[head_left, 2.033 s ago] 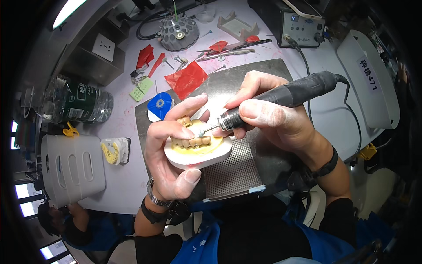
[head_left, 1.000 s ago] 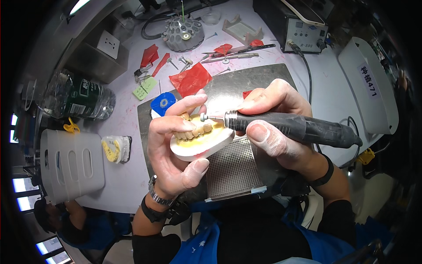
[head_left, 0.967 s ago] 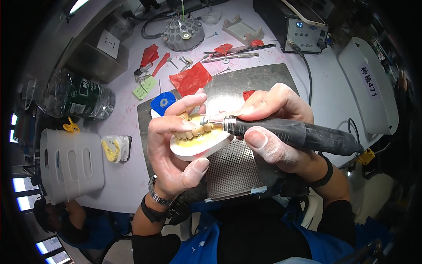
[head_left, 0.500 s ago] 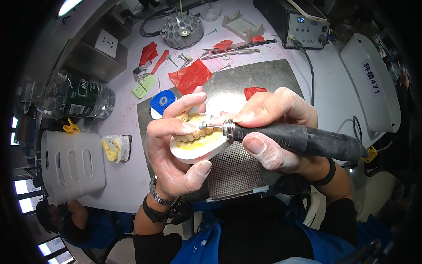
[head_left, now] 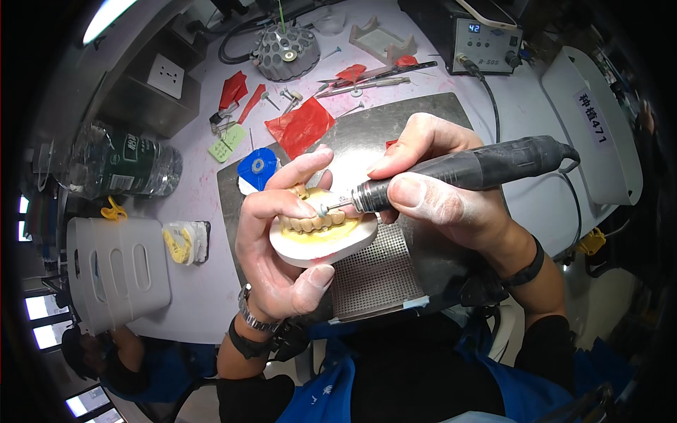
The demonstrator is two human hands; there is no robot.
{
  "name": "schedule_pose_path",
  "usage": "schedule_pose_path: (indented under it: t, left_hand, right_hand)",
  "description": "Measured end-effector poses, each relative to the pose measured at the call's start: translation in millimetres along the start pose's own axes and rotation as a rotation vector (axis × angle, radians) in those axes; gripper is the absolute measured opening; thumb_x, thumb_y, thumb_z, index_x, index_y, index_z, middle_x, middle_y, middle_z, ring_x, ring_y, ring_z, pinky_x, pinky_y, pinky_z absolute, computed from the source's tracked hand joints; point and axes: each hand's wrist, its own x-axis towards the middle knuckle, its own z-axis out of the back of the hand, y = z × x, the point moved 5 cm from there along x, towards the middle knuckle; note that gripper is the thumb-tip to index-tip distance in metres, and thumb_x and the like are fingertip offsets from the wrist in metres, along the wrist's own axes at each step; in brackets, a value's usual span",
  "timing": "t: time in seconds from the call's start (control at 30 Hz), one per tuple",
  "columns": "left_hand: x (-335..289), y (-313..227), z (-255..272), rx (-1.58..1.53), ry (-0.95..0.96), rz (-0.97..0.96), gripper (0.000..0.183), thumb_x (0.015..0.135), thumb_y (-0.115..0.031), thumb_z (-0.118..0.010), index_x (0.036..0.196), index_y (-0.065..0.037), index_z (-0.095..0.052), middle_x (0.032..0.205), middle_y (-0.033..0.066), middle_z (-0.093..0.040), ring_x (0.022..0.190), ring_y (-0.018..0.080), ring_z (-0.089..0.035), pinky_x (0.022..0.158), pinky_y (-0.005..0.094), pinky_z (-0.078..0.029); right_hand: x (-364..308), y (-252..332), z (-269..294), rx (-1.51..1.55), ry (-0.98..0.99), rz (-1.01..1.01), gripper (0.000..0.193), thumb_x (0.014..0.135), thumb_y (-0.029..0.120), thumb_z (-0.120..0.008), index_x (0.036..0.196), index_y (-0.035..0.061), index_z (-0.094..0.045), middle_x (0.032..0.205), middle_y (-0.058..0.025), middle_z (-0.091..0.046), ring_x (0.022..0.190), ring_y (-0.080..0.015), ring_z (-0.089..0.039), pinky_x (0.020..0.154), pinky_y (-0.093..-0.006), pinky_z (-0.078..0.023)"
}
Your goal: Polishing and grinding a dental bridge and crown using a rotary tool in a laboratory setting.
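Note:
My left hand (head_left: 278, 243) is closed around a dental model (head_left: 321, 243), a white plaster base with yellow gum and a row of tan teeth facing me. Its index finger lies across the top of the teeth. My right hand (head_left: 444, 183) grips a black dental handpiece (head_left: 486, 169), which slants up to the right. A small pale grinding bit (head_left: 324, 210) on the handpiece's shank meets the teeth near my left fingertip; whether it touches them I cannot tell. White dust covers the fingers of both hands.
Below the hands is a dark work board (head_left: 437, 247) with a metal grille (head_left: 370, 278). Around it are red sheets (head_left: 303, 127), a blue disc holder (head_left: 257, 168), a bur stand (head_left: 285, 56), a water bottle (head_left: 127, 162), another model (head_left: 187, 242), bins (head_left: 120, 275) and a control box (head_left: 486, 46).
My right hand has swung the handpiece's rear end upward, so it slants more steeply. The model has tilted, showing more of its front teeth. My left hand keeps its hold.

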Motion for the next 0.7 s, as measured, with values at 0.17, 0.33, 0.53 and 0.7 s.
schedule_pose_path:
  t: [0.17,0.33,0.53,0.7]
  left_hand:
    - [0.1,0.4,-0.1,-0.026,0.030,-0.009,0.049,0.073,-0.024,-0.072,0.108,-0.006,-0.044,0.133,0.0316,-0.040,0.128,0.0344,-0.043,0.108,0.0461,-0.034]
    - [0.1,-0.5,2.2,0.018,0.023,-0.033,0.049,0.072,-0.022,-0.072,0.108,-0.006,-0.043,0.131,0.0299,-0.043,0.129,0.0366,-0.041,0.108,0.0473,-0.034]
    - [-0.7,-1.2,3.1,0.073,0.025,-0.059,0.049,0.071,-0.019,-0.071,0.109,-0.007,-0.043,0.129,0.0281,-0.044,0.129,0.0391,-0.041,0.106,0.0469,-0.033]
    - [-1.5,-1.4,4.5,0.071,0.026,-0.053,0.050,0.070,-0.019,-0.072,0.109,-0.007,-0.043,0.129,0.0272,-0.046,0.129,0.0401,-0.041,0.105,0.0464,-0.033]
  right_hand:
    - [-0.4,1.9,-0.8,-0.039,0.032,-0.016,0.020,0.081,0.012,-0.069,0.092,-0.0022,-0.062,0.088,-0.0102,-0.066,0.080,-0.0127,-0.064,0.073,-0.0253,-0.052]
    - [-7.9,4.5,-7.7,-0.263,-0.046,0.176,0.025,0.081,0.015,-0.070,0.095,0.0015,-0.055,0.087,-0.0115,-0.061,0.078,-0.0130,-0.062,0.072,-0.0261,-0.052]
    - [-15.5,7.3,-17.4,-0.541,0.039,0.546,0.024,0.076,0.007,-0.073,0.095,0.0001,-0.060,0.088,-0.0156,-0.066,0.080,-0.0195,-0.067,0.073,-0.0303,-0.055]
    - [-13.2,7.8,-18.1,-0.525,0.029,0.640,0.025,0.071,0.006,-0.075,0.092,-0.0011,-0.064,0.088,-0.0159,-0.070,0.078,-0.0221,-0.070,0.070,-0.0307,-0.056]
